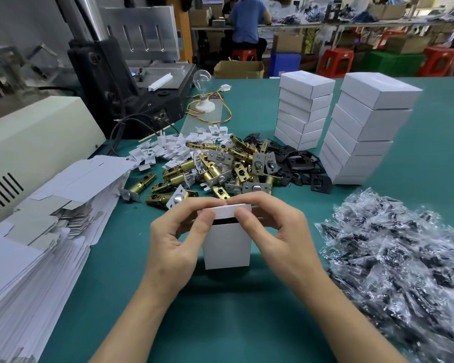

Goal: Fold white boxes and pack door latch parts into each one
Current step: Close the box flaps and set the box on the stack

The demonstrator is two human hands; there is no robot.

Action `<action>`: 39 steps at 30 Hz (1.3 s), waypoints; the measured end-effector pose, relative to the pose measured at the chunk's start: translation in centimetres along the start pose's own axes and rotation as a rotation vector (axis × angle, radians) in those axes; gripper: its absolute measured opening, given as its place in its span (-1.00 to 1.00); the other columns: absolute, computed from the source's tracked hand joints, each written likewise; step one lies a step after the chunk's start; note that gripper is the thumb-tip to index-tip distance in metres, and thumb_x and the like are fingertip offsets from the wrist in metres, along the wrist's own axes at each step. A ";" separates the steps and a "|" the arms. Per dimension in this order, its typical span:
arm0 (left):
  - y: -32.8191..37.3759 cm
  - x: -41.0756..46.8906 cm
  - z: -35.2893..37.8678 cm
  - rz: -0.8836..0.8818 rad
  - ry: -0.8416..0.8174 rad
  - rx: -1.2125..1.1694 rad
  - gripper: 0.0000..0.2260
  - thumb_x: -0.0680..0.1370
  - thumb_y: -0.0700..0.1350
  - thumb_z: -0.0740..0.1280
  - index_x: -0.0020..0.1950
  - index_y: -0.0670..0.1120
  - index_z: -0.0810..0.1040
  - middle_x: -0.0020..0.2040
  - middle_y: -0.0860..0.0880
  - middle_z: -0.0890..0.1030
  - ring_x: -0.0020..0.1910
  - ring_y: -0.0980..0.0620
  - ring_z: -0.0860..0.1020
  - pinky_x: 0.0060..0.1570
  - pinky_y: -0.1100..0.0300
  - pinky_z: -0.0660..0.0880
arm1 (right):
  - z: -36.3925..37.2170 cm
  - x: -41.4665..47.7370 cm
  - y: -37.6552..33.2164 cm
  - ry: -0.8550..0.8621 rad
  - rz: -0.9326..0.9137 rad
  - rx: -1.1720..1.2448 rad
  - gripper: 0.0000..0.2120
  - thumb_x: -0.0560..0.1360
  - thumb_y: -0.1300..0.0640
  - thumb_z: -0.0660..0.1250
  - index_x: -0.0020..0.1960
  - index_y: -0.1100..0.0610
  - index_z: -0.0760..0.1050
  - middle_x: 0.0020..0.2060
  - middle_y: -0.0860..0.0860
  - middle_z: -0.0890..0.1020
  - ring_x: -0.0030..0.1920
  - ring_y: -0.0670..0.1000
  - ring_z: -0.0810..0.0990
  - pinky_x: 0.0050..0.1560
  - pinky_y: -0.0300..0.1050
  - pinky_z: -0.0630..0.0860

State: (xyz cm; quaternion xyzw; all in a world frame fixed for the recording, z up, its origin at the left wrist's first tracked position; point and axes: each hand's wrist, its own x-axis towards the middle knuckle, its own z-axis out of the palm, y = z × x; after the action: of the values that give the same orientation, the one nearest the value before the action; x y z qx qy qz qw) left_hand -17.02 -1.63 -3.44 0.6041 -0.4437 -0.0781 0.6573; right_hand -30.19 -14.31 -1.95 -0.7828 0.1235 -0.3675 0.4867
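A small white box [227, 246] stands upright on the green table [247, 310] in front of me. My left hand [176, 239] and my right hand [275, 231] grip it from either side, thumbs pressing on its top flap, which is bent over a dark gap. Behind it lies a heap of brass door latches [215, 169] with silver faceplates. Black strike plates [296, 163] lie to the right of that heap, and small white card inserts [173, 148] to its left.
A fanned stack of flat white box blanks [42, 231] fills the left. Two stacks of closed white boxes [303, 108] [364, 132] stand at the back right. Clear bags of dark screws [404, 258] pile at the right. A machine [131, 74] and a bulb [202, 79] stand behind.
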 end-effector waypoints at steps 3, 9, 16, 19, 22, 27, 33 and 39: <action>0.0 0.0 0.0 0.018 -0.019 -0.013 -0.82 0.67 -0.02 0.31 0.15 0.10 0.71 0.07 -0.01 0.72 0.09 -0.11 0.67 0.01 0.21 0.56 | 0.0 0.0 0.0 -0.002 -0.011 -0.007 -0.85 0.61 0.13 0.36 0.12 -0.02 0.67 0.01 -0.16 0.71 0.09 0.00 0.67 0.03 -0.15 0.62; -0.2 0.0 -0.2 0.040 -0.060 -0.036 -0.78 0.67 -0.04 0.28 0.18 0.13 0.71 0.12 0.00 0.72 0.19 -0.16 0.65 0.15 0.10 0.58 | -0.2 0.0 0.2 -0.008 -0.058 0.034 -0.86 0.58 0.21 0.38 0.09 0.06 0.66 0.06 -0.11 0.69 0.18 0.05 0.65 0.11 -0.04 0.62; -0.2 0.2 -0.7 0.072 -0.081 0.033 -0.79 0.67 -0.03 0.31 0.21 0.05 0.72 0.17 0.05 0.73 0.23 -0.10 0.67 0.14 0.13 0.61 | -0.3 0.1 0.7 -0.039 -0.071 0.078 -0.91 0.59 0.26 0.37 0.03 0.14 0.64 0.07 -0.08 0.69 0.19 0.06 0.65 0.14 0.01 0.61; -0.4 0.2 -1.0 0.088 -0.082 0.090 -0.80 0.66 -0.05 0.33 0.16 0.03 0.75 0.17 0.06 0.73 0.23 -0.07 0.67 0.10 0.16 0.61 | -0.7 0.2 1.0 -0.043 -0.119 0.021 -0.88 0.58 0.24 0.39 0.06 0.13 0.68 0.09 -0.09 0.69 0.20 0.03 0.66 0.11 0.05 0.61; -0.4 0.3 -1.3 0.098 -0.087 0.120 -0.81 0.65 -0.04 0.34 0.17 0.03 0.73 0.17 0.08 0.72 0.23 -0.04 0.67 0.11 0.17 0.60 | -1.2 0.4 1.5 -0.030 -0.183 -0.074 -0.87 0.56 0.17 0.44 0.08 0.09 0.72 0.12 -0.11 0.69 0.19 0.01 0.66 0.05 0.07 0.63; -0.3 0.6 -1.8 0.143 -0.125 0.184 -0.81 0.63 -0.05 0.36 0.17 0.01 0.73 0.16 0.09 0.72 0.22 -0.02 0.67 0.21 0.17 0.55 | -1.0 0.3 2.0 -0.010 -0.241 -0.099 -0.89 0.55 0.15 0.47 0.05 0.11 0.73 0.13 -0.07 0.71 0.13 -0.04 0.69 -0.03 0.00 0.65; -0.6 0.5 -2.2 0.168 -0.175 0.226 -0.79 0.62 -0.03 0.39 0.18 -0.03 0.74 0.20 0.08 0.73 0.24 0.00 0.68 0.23 0.09 0.58 | -1.1 0.3 2.2 -0.017 -0.226 -0.123 -0.82 0.54 0.00 0.46 0.01 0.09 0.73 0.15 -0.09 0.70 0.10 -0.07 0.69 -0.06 0.00 0.65; -0.6 0.5 -2.6 0.090 -0.218 0.211 -0.74 0.59 0.02 0.43 0.27 0.18 0.71 0.23 0.19 0.71 0.25 0.09 0.67 0.22 0.26 0.56 | -0.9 0.3 2.3 0.003 -0.209 -0.123 -0.91 0.54 0.09 0.48 0.01 0.07 0.72 0.14 -0.11 0.70 0.10 -0.07 0.69 -0.07 -0.09 0.63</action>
State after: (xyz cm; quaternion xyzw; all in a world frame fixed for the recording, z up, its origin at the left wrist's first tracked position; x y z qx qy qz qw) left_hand -14.73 -0.24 -3.45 0.6373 -0.5447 -0.0664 0.5410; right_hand -30.21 -16.17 -3.51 -0.8192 0.0643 -0.4092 0.3966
